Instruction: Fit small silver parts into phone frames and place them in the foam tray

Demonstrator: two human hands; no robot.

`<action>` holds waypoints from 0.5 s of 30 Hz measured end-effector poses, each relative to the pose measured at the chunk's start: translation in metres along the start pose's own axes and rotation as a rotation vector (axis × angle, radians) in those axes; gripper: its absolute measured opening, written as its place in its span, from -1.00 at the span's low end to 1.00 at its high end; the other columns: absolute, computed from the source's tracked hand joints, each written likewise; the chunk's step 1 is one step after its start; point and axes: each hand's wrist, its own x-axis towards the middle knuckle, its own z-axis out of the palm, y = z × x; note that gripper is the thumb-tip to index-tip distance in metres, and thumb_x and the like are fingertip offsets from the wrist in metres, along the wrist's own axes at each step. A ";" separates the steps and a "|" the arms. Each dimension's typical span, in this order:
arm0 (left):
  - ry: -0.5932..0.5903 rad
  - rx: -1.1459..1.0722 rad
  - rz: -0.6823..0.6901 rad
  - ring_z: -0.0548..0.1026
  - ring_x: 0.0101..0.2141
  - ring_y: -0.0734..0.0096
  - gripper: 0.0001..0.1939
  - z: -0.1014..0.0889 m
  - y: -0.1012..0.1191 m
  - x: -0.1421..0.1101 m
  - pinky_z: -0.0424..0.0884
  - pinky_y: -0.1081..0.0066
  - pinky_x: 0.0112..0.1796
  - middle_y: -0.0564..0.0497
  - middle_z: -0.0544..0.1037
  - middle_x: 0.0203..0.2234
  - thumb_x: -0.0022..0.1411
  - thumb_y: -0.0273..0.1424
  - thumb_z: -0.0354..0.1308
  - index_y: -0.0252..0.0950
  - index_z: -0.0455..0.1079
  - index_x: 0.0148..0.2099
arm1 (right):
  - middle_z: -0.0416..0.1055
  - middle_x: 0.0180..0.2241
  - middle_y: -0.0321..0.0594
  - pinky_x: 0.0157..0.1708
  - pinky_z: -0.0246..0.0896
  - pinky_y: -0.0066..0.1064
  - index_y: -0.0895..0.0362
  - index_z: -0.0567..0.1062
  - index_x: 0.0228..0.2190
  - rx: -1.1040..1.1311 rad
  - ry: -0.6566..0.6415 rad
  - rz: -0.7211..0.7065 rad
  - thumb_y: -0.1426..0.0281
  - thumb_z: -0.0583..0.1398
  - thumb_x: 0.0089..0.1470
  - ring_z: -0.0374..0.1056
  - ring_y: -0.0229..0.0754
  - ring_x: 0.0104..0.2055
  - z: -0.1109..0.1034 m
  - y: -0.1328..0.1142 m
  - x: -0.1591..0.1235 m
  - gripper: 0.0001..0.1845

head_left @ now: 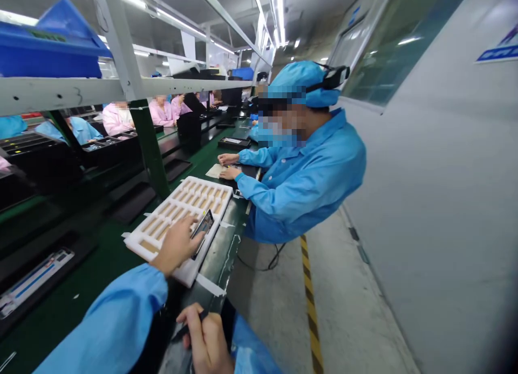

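My left hand (178,245) reaches over the white foam tray (141,247), thumb and fingers closed about a dark phone-like panel (206,226). The panel lies tilted along the tray's right side, partly covered by my fingers. Rows of narrow slots with tan bottoms fill the rest of the tray. Nearer to me, my right hand (208,339) is at the bench's edge, its fingers closed on a slim black tool (180,333). Whether this is a pen or tweezers I cannot tell.
A co-worker in blue (303,174) works beyond the tray. At left, a black carrier (83,255) bears a phone-like part (36,279). A green post (149,147) rises behind the tray; a blue bin (48,53) sits on the shelf. White tape (210,285) marks the bench edge.
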 end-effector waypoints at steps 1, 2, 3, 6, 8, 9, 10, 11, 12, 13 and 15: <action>0.018 0.002 0.012 0.62 0.01 0.18 -0.64 0.011 0.012 0.004 0.60 0.05 0.03 -0.11 0.60 0.09 0.48 -0.20 0.28 -0.27 0.48 0.20 | 0.50 -0.58 -0.20 -0.27 0.51 -0.32 0.00 0.72 -0.32 0.009 0.010 -0.004 -0.24 -0.06 0.44 0.53 -0.06 -0.44 -0.001 0.000 0.000 -0.21; 0.039 0.003 0.015 0.62 0.01 0.18 -0.65 0.017 0.020 0.006 0.61 0.05 0.03 -0.11 0.60 0.09 0.48 -0.21 0.28 -0.27 0.48 0.19 | 0.53 -0.55 -0.19 -0.30 0.52 -0.32 -0.01 0.71 -0.31 0.022 0.020 -0.005 -0.26 -0.03 0.42 0.53 -0.06 -0.45 -0.001 0.001 0.000 -0.23; 0.060 0.003 0.014 0.63 0.00 0.19 -0.65 0.020 0.025 0.008 0.61 0.06 0.02 -0.11 0.60 0.09 0.48 -0.21 0.28 -0.28 0.49 0.18 | 0.54 -0.53 -0.18 -0.33 0.53 -0.31 -0.01 0.71 -0.30 0.036 0.022 -0.006 -0.27 -0.01 0.41 0.54 -0.05 -0.46 -0.002 0.002 0.001 -0.24; 0.124 -0.015 0.011 0.63 -0.02 0.21 -0.68 0.009 0.030 0.007 0.62 0.08 0.01 -0.10 0.62 0.06 0.49 -0.21 0.27 -0.27 0.50 0.16 | 0.53 -0.57 -0.18 -0.34 0.52 -0.31 0.02 0.71 -0.29 0.087 -0.049 -0.030 -0.24 0.00 0.43 0.53 -0.06 -0.50 -0.005 0.006 0.004 -0.25; 0.180 -0.036 0.014 0.63 0.00 0.20 -0.68 -0.012 0.029 0.000 0.60 0.05 0.04 -0.10 0.62 0.07 0.49 -0.21 0.27 -0.27 0.51 0.16 | 0.49 -0.61 -0.21 -0.36 0.49 -0.33 0.07 0.70 -0.31 0.126 -0.128 -0.039 -0.22 -0.01 0.44 0.52 -0.09 -0.54 -0.008 0.008 0.009 -0.24; 0.214 -0.046 0.012 0.64 0.02 0.19 -0.68 -0.026 0.027 -0.007 0.59 0.02 0.07 -0.11 0.63 0.08 0.49 -0.22 0.27 -0.28 0.51 0.16 | 0.48 -0.63 -0.22 -0.39 0.47 -0.35 0.08 0.69 -0.31 0.145 -0.162 -0.032 -0.22 -0.01 0.45 0.51 -0.12 -0.55 -0.009 0.009 0.012 -0.24; 0.248 -0.055 0.009 0.64 0.03 0.18 -0.69 -0.040 0.025 -0.017 0.58 0.01 0.09 -0.11 0.64 0.08 0.51 -0.23 0.25 -0.28 0.52 0.16 | 0.49 -0.62 -0.23 -0.43 0.45 -0.38 0.11 0.67 -0.30 0.163 -0.184 -0.016 -0.22 0.00 0.44 0.50 -0.14 -0.56 -0.010 0.010 0.015 -0.24; 0.283 -0.062 0.003 0.65 0.04 0.18 -0.71 -0.055 0.021 -0.030 0.57 0.02 0.11 -0.10 0.66 0.08 0.52 -0.26 0.23 -0.28 0.54 0.16 | 0.51 -0.60 -0.23 -0.48 0.42 -0.41 0.12 0.65 -0.29 0.180 -0.199 0.007 -0.22 0.02 0.44 0.48 -0.17 -0.58 -0.010 0.011 0.018 -0.26; 0.312 -0.068 -0.002 0.66 0.03 0.20 -0.73 -0.070 0.017 -0.047 0.57 0.06 0.12 -0.07 0.69 0.07 0.54 -0.28 0.19 -0.27 0.57 0.15 | 0.54 -0.57 -0.21 -0.53 0.39 -0.43 0.14 0.63 -0.27 0.198 -0.211 0.034 -0.21 0.05 0.43 0.47 -0.20 -0.59 -0.010 0.012 0.021 -0.28; 0.335 -0.071 -0.007 0.68 0.01 0.22 -0.72 -0.084 0.012 -0.067 0.58 0.15 0.11 -0.03 0.72 0.04 0.55 -0.29 0.14 -0.23 0.61 0.13 | 0.57 -0.53 -0.19 -0.57 0.37 -0.45 0.15 0.60 -0.25 0.216 -0.222 0.062 -0.22 0.11 0.40 0.46 -0.21 -0.61 -0.010 0.013 0.024 -0.31; 0.363 -0.073 -0.019 0.71 -0.04 0.22 -0.69 -0.105 0.000 -0.116 0.62 0.26 0.05 0.05 0.76 -0.02 0.51 -0.22 0.12 -0.15 0.66 0.08 | 0.62 -0.46 -0.13 -0.65 0.34 -0.47 0.16 0.56 -0.22 0.252 -0.249 0.114 -0.25 0.23 0.28 0.48 -0.21 -0.62 -0.009 0.014 0.029 -0.33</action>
